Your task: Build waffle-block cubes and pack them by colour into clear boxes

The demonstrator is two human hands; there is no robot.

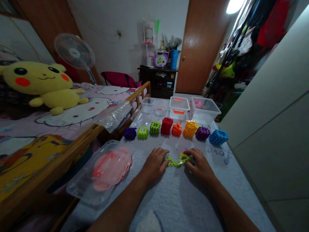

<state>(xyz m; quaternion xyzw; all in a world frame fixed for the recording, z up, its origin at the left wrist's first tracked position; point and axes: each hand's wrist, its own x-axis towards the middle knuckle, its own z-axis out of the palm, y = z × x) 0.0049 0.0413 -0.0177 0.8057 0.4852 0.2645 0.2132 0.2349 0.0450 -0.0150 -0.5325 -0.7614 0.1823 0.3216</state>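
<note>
Between my two hands, just above or on the cloth-covered table, is a lime-green interlocking toy piece point(174, 162) with notched edges, bent or in joined parts. My left hand point(155, 162) pinches its left end between thumb and fingers. At its right end my right hand point(198, 164) grips it in the same way. Beyond my hands stands a row of blocks built of such pieces: a dark blue block point(130, 133), a lime block point(143, 132), a green block point(154, 128), a red block point(166, 126), an orange block point(177, 129), a yellow block point(190, 129), a purple block point(202, 133) and a blue block point(218, 137).
Clear plastic boxes point(205, 110) line the table's far edge. A clear lid point(79, 187) with pink lids point(112, 167) lies at the left. A wooden bed rail point(79, 137) borders that side; a pale cabinet point(270, 129) stands at the right.
</note>
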